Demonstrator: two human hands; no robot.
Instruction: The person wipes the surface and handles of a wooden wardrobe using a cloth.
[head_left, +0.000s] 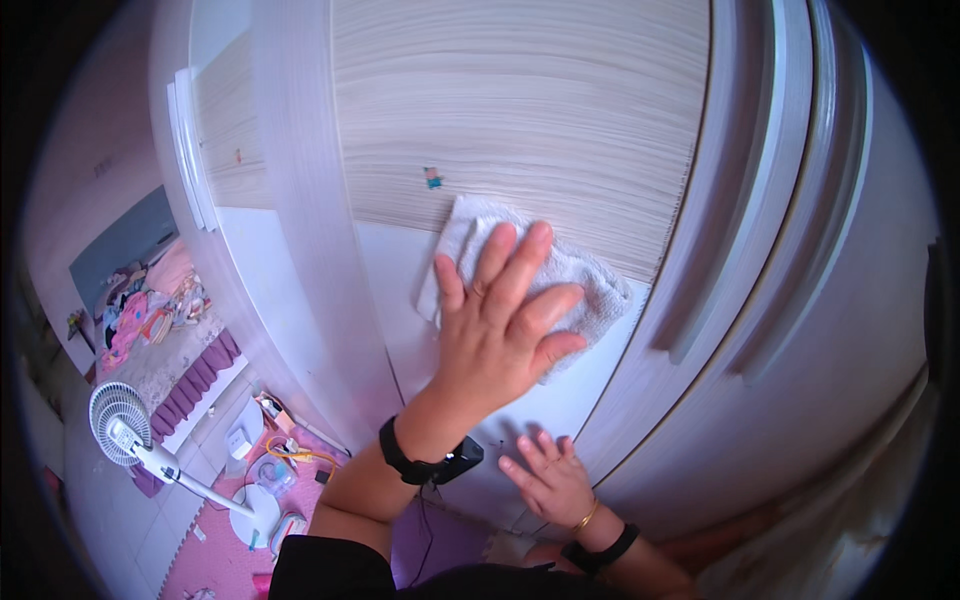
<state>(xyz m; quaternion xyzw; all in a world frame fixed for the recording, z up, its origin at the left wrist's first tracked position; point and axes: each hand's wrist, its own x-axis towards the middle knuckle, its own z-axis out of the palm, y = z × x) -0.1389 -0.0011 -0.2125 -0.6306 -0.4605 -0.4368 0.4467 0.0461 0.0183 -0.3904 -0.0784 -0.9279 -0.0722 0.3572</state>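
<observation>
My left hand (pixel 500 320) lies over a white cloth (pixel 600 290), fingers spread, pressing it flat against a wardrobe door (pixel 520 110). The cloth spans the border between the door's wood-grain upper panel and its white lower panel, its right part bunched in folds. Just above the cloth, a small colourful sticker (pixel 432 178) is on the wood-grain panel. Lower and to the right, my right hand (pixel 550 482) is open and empty, with its fingers apart near the white panel. Whether it touches the panel, I cannot tell. Black bands are on both wrists.
Long vertical handles (pixel 735 200) stick out at the right. On the left, a white standing fan (pixel 125 425) leans over a pink mat (pixel 215 550) with a yellow cable (pixel 300 455) and small items. Further back, a bed (pixel 190 345) carries piled clothes (pixel 150 305).
</observation>
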